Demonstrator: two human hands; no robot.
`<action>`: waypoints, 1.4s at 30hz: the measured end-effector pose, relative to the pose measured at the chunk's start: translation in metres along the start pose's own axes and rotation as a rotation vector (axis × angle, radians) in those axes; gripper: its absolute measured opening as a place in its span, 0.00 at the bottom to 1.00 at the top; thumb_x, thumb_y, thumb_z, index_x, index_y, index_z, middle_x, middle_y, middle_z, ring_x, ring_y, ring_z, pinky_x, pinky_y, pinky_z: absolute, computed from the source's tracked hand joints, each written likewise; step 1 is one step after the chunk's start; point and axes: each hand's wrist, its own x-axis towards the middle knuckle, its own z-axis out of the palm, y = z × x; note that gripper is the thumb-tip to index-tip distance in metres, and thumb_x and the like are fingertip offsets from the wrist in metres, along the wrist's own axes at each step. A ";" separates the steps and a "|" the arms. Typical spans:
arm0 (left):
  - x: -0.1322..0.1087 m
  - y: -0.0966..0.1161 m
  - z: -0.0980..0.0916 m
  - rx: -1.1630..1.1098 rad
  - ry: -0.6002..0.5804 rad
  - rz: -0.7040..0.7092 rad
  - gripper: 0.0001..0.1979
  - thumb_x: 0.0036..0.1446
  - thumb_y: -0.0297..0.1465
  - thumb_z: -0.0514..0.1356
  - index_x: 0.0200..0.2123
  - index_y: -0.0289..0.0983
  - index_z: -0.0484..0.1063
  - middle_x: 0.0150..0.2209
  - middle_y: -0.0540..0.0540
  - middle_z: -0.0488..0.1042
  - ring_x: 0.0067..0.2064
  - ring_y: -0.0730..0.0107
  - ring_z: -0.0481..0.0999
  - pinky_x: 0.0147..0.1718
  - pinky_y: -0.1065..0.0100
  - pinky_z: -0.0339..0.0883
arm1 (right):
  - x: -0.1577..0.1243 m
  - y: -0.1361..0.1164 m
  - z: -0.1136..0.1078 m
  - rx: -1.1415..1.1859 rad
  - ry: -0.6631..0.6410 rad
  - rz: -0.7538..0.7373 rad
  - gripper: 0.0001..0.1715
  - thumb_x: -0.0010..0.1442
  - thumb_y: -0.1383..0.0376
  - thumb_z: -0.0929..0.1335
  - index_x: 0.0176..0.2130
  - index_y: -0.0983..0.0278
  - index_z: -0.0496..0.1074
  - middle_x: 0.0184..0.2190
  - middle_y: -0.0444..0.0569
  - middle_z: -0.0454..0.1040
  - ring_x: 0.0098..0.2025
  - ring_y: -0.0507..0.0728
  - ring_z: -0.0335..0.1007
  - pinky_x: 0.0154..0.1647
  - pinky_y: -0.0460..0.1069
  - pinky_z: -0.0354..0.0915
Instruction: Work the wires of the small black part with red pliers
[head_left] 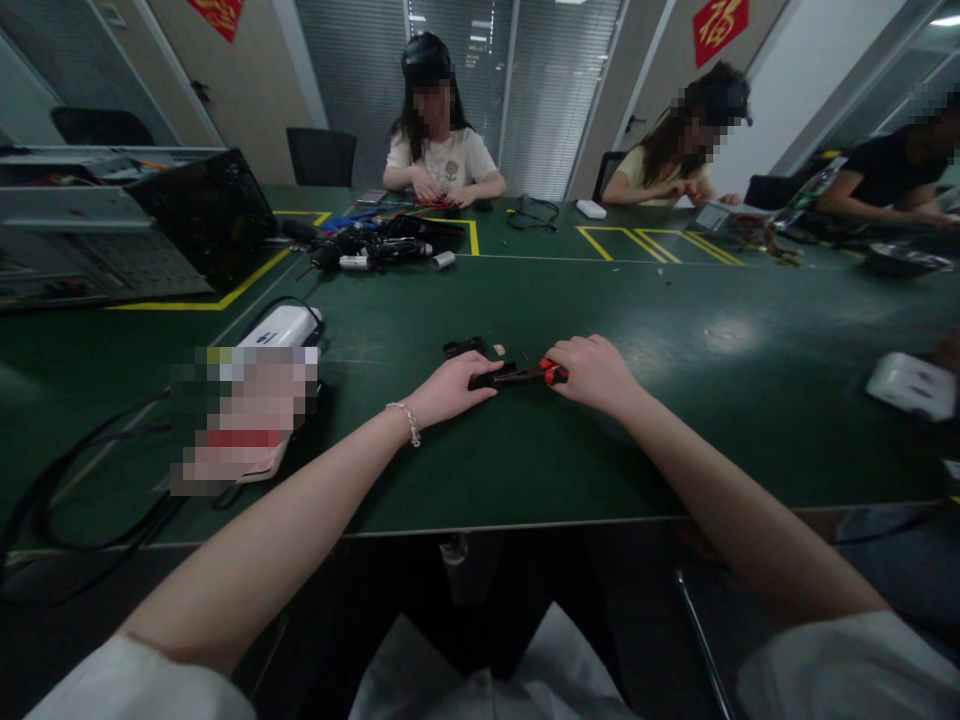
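Note:
My right hand is closed around the red handles of pliers, whose dark jaws point left. Those jaws meet a small black part, pinched between the thumb and fingers of my left hand. What exactly the black part is, I cannot make out. Just beyond my left fingers lies another black piece on the green table. A small pale scrap rests beside it.
On the left are a white box-shaped device, black cables and an open computer case. Farther back lies a heap of black parts. Co-workers sit across the table. A white device is at right.

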 end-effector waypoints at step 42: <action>0.000 -0.004 0.002 -0.011 0.005 0.018 0.22 0.55 0.31 0.57 0.54 0.37 0.63 0.48 0.44 0.67 0.48 0.66 0.67 0.50 0.63 0.60 | -0.001 0.000 -0.001 0.006 0.001 0.006 0.13 0.51 0.59 0.63 0.35 0.63 0.70 0.33 0.50 0.73 0.35 0.57 0.65 0.33 0.50 0.51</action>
